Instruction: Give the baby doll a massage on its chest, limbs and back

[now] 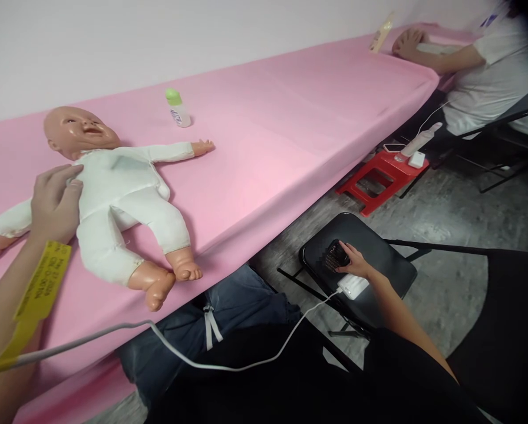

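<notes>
A baby doll (118, 176) with a soft white cloth body lies on its back on the pink-covered table (255, 153), its feet near the front edge. My left hand (57, 197) rests on the doll's shoulder and side, fingers lightly bent over the cloth, with a yellow paper band (43, 282) around the wrist. Down at my right, my right hand (355, 260) grips the edge of a dark phone (336, 255) over the black chair seat (379, 253); its screen is blurred out. Beside that hand lies a white power bank (353, 286) with a cable plugged in.
A small bottle with a green cap (178, 108) stands behind the doll. The white cable (228, 368) runs across my lap to my left wrist. A red stool (379, 176) holds small devices. Another person (498, 70) sits at the table's far end, near a pale bottle (382, 33).
</notes>
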{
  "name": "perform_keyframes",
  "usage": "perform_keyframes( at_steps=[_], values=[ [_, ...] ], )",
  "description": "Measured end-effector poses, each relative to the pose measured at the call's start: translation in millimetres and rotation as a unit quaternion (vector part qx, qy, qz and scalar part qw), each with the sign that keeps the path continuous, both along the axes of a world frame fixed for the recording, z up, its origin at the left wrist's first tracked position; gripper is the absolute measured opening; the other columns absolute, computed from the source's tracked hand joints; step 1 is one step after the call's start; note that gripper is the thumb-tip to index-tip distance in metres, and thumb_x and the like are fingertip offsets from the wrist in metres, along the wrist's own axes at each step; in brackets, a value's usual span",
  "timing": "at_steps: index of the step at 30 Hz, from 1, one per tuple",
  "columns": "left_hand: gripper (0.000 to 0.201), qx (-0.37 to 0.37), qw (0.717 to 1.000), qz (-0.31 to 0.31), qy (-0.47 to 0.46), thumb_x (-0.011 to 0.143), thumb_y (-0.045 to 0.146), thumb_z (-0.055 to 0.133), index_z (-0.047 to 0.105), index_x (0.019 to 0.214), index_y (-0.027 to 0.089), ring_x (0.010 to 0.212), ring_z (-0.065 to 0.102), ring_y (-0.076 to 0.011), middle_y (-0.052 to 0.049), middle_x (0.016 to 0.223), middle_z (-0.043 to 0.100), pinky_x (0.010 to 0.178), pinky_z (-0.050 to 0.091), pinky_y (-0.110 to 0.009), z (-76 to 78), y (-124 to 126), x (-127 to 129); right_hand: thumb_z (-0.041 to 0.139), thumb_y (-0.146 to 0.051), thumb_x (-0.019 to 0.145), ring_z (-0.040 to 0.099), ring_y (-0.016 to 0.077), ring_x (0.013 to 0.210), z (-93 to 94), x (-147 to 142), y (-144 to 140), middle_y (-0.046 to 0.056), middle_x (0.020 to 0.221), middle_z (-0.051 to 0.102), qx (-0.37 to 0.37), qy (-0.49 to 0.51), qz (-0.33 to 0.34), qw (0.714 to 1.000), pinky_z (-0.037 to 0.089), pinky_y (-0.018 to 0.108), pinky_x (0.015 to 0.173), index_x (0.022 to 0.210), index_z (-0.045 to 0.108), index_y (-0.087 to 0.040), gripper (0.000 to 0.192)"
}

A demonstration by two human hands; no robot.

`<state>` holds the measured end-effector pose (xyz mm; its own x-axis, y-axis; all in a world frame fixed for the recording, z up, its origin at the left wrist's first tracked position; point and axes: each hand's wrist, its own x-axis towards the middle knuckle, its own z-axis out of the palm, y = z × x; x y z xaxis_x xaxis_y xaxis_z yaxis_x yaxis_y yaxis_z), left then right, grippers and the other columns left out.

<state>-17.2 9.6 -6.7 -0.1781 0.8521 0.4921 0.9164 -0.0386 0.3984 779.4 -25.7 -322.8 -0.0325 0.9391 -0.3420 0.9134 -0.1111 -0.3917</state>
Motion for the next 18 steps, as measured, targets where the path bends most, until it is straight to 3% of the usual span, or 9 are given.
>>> perform_keyframes(
  at_steps=[3, 8, 10, 14, 18],
  values=[
    [0.074, 0.017, 1.0, 0.004, -0.01, 0.098, 0.072, 0.034, 0.058, 0.144, 0.019, 0.146, 0.043, -0.0323, -0.01, 0.151, 0.053, 0.117, 0.034, -0.057, -2.8, 3.1, -4.1, 0.082, -0.049, 0.067, 0.023, 0.0415, 0.157, 1.1, -2.0, -0.9, 0.02, 0.168, 0.028, -0.005, -0.009, 0.002, 1.0, 0.03, 0.052, 0.122, 0.166, 0.023, -0.023, 0.118],
    [0.078, 0.019, 0.999, -0.024, -0.011, 0.102, 0.076, 0.032, 0.054, 0.145, 0.016, 0.145, 0.04, -0.0341, -0.012, 0.151, 0.052, 0.098, 0.036, -0.059, -3.6, 2.8, -5.3, 0.082, -0.049, 0.066, 0.021, 0.0402, 0.158, 0.1, -2.1, -2.1, 0.021, 0.17, 0.024, -0.009, -0.018, 0.009, 1.0, 0.029, 0.049, 0.123, 0.166, 0.021, -0.021, 0.12],
    [0.079, 0.023, 0.999, -0.026, -0.01, 0.101, 0.078, 0.032, 0.055, 0.145, 0.016, 0.144, 0.041, -0.0352, -0.012, 0.151, 0.052, 0.097, 0.036, -0.06, -3.7, 2.1, -5.2, 0.082, -0.048, 0.066, 0.021, 0.0399, 0.158, -0.6, -1.2, -2.4, 0.021, 0.17, 0.024, -0.009, -0.013, 0.009, 1.0, 0.03, 0.048, 0.123, 0.166, 0.022, -0.021, 0.12],
    [0.077, 0.029, 0.999, -0.022, -0.017, 0.099, 0.079, 0.034, 0.057, 0.144, 0.02, 0.144, 0.042, -0.0355, -0.008, 0.152, 0.053, 0.106, 0.035, -0.062, -6.3, 3.4, -8.4, 0.081, -0.051, 0.068, 0.018, 0.0387, 0.159, -1.7, 0.0, -3.0, 0.021, 0.17, 0.023, -0.002, -0.001, 0.009, 1.0, 0.028, 0.049, 0.123, 0.166, 0.021, -0.021, 0.119],
    [0.072, 0.034, 0.999, -0.014, -0.012, 0.1, 0.074, 0.036, 0.058, 0.144, 0.02, 0.144, 0.044, -0.031, -0.005, 0.152, 0.054, 0.121, 0.033, -0.054, -9.1, 6.4, -11.3, 0.082, -0.053, 0.068, 0.017, 0.0397, 0.159, -2.6, -1.9, -3.2, 0.021, 0.169, 0.023, -0.005, -0.006, 0.005, 1.0, 0.025, 0.05, 0.125, 0.166, 0.021, -0.021, 0.12]
  ],
)
